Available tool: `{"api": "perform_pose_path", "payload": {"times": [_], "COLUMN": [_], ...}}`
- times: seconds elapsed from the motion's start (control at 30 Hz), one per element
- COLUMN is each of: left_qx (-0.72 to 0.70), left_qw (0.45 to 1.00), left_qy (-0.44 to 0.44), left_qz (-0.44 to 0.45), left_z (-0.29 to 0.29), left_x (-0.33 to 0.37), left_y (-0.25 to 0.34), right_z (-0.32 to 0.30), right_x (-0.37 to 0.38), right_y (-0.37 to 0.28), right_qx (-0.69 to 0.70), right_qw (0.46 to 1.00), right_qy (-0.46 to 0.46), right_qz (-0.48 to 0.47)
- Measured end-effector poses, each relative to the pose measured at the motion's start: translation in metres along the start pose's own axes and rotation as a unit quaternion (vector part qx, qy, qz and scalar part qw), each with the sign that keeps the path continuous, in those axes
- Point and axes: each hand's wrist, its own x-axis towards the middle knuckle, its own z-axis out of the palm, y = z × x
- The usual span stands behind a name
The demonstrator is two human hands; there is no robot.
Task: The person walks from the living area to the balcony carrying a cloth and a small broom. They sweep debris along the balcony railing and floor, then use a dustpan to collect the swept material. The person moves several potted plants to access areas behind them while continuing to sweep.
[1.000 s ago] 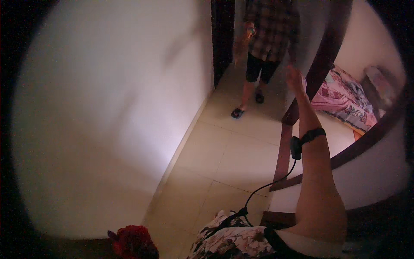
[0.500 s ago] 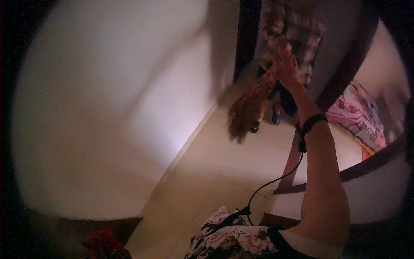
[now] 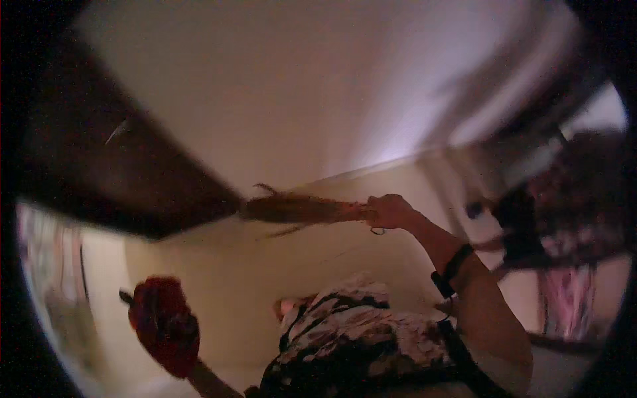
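My right hand (image 3: 391,211) is closed around the bound end of a brown straw hand broom (image 3: 298,209). Its bristles point left, level across the middle of the head view, with a few stray strands apart from the bundle. A small dark ring shows just under that hand. At the lower left, a red, rough-looking cloth or mitt (image 3: 166,326) covers my left hand, and a short dark piece juts from its far edge. Whether the hand wears or grips it cannot be made out, as the fingers are hidden.
A pale wall (image 3: 285,99) rises ahead, meeting a light floor (image 3: 232,278). On the left, a dark panel with a corner (image 3: 146,179) reaches close to the bristle tips. A blurred person in dark clothing (image 3: 524,222) is at the right, near pink patterned fabric (image 3: 569,298).
The view has swung left. My right hand has come down and nearer, and the broom, earlier hanging bristles down, now lies level. The red covering has risen further into view.
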Motion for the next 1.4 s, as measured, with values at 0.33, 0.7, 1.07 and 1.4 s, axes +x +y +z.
{"api": "perform_pose_path", "payload": {"times": [0.33,0.7,1.07,1.4], "left_qx": [0.052,0.407,0.177,-0.035], "left_qw": [0.937,0.666,0.598,0.702], "left_qy": [0.198,0.515,0.630,0.517], "left_qz": [0.285,0.354,0.463,0.489], "left_z": [-0.042,-0.108,-0.169,-0.212], "left_x": [-0.170,-0.232,-0.197,-0.224], "left_y": [0.177,0.237,0.354,0.427], "right_z": [0.047,0.015,0.106,0.124], "right_x": [0.165,0.246,0.396,0.407], "right_y": [-0.322,-0.569,-0.789,-0.827], "right_qx": [0.199,0.370,0.477,0.608], "right_qw": [0.948,0.777,0.604,0.613], "right_qy": [-0.188,-0.444,-0.608,-0.495], "right_qz": [-0.163,-0.248,-0.197,-0.102]}}
